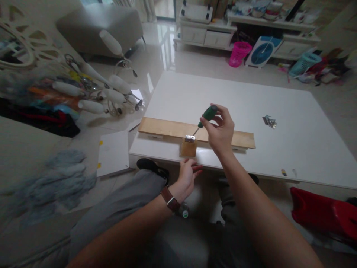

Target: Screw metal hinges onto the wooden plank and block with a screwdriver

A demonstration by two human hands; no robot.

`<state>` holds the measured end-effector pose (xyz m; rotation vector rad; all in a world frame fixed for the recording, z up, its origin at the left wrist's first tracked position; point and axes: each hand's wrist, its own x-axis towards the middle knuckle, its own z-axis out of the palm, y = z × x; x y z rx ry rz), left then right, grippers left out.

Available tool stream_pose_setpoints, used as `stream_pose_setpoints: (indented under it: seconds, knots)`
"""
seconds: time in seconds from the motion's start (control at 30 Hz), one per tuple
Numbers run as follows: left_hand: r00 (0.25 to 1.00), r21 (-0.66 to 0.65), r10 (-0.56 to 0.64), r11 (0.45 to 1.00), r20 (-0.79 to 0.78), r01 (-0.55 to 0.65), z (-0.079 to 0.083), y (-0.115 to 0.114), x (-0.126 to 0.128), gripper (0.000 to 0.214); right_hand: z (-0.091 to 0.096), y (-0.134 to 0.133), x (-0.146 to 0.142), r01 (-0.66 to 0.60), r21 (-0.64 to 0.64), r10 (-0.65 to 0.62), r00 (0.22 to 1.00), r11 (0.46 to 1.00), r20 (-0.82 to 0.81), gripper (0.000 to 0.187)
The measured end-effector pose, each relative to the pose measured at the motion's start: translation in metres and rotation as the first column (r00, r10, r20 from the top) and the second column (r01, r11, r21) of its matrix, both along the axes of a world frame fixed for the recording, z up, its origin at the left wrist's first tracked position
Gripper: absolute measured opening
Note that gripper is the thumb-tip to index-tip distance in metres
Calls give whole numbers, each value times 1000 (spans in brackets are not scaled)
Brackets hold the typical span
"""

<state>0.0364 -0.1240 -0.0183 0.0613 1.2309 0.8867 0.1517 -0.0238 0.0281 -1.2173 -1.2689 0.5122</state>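
1. From where I'm standing, a hand could sweep over the white table [237,93] beyond the long board [161,127], steering round the small metal parts [269,122] on the right.
2. The right hand [221,128] and green screwdriver [209,112] block the hinge [190,139] from the right.
3. The left hand [187,175] bars the short block's [189,149] near side.
4. Left of that block, there's a passable strip along the table edge.

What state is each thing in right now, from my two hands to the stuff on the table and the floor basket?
Left hand: open, holding nothing
Right hand: closed around the screwdriver
Screwdriver: tilted, tip down near the hinge
Hinge: where board and block meet
Long board: lying flat
Small block: beside the board
Metal pieces: loose, clustered
Pink basket: upright
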Motion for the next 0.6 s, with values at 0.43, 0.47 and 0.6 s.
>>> stream_pose_setpoints:
  seconds: [0.43,0.47,0.6]
  knots:
    - [979,-55,203,978,0,-203,6,15,-6,16,-3,0,2,15,-2,-15,999,1000,38,42]
    - [980,-56,200,978,1,-200,6,16,-7,15,-3,0,2,20,2,-20,999,1000,38,42]
    - [981,-50,195,980,15,-194,5,18,-9,12,-3,0,4,22,7,-22,999,1000,45,41]
